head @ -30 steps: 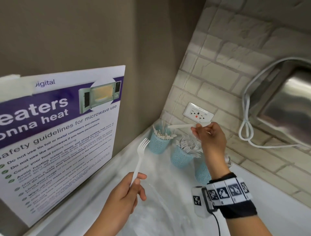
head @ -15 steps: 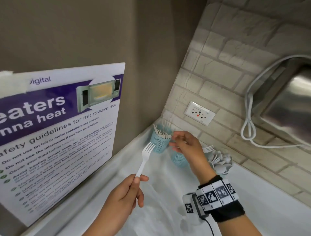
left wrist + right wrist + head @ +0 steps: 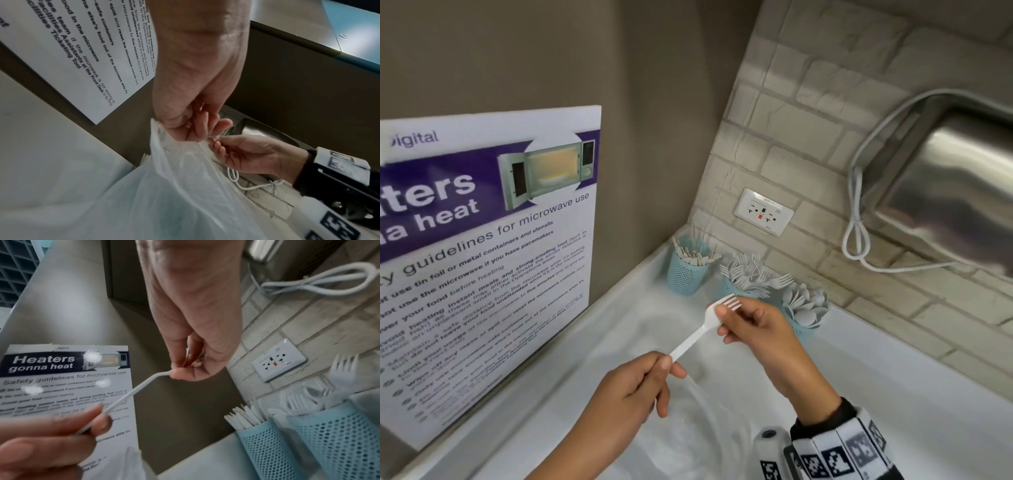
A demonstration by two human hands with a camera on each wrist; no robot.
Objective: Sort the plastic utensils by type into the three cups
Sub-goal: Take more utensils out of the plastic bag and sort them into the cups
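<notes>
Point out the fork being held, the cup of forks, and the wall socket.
fork [image 3: 700, 334]: head view, on the neck just below the prongs.
cup of forks [image 3: 337, 436]: right wrist view, on its blue mesh wall.
wall socket [image 3: 763, 212]: head view, middle of the white plate.

Both hands pinch white fork [image 3: 131, 394]; mesh cups [image 3: 267, 449] lower right.

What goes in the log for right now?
left hand: holds fork handle | right hand: pinches fork head | fork cup: behind

Right wrist [image 3: 835, 442]: black band w/ b&w marker tags, white camera, black cable.
</notes>
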